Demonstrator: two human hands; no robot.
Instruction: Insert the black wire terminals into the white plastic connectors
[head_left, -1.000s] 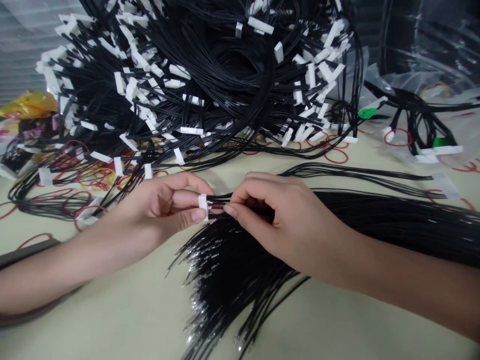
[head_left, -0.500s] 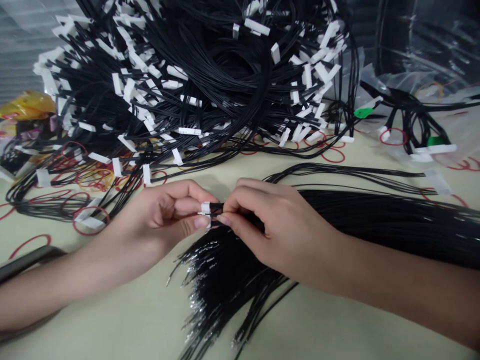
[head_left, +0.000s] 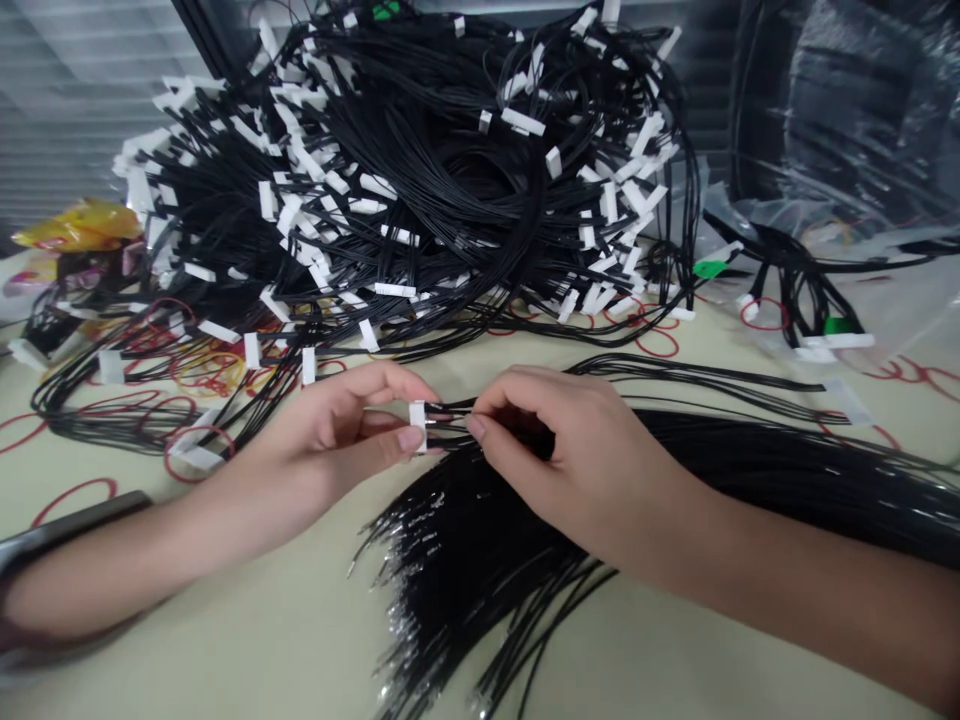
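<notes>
Between the thumb and fingers of my left hand [head_left: 352,430] is a small white connector housing [head_left: 418,427], held upright. Black wires run from its right side toward my right hand [head_left: 555,440]. The right thumb and forefinger pinch a thin black wire [head_left: 459,420] whose metal tip points at the housing; whether the tip is inside it I cannot tell. Under and behind my right hand lies a thick bundle of black wires [head_left: 480,540], its loose ends carrying shiny metal terminals [head_left: 394,610].
A large heap of black cables [head_left: 465,180] with white connectors fills the back. Red rubber bands [head_left: 75,495] lie scattered at left. A separate wire group with a clear-white connector [head_left: 851,402] rests at right. Yellow packaging [head_left: 79,225] sits far left, plastic bags [head_left: 885,300] at right.
My right fingers have drawn a little away from the connector, so more wire shows between the hands. The housing now faces more upright in my left fingers. The whole view has shifted slightly.
</notes>
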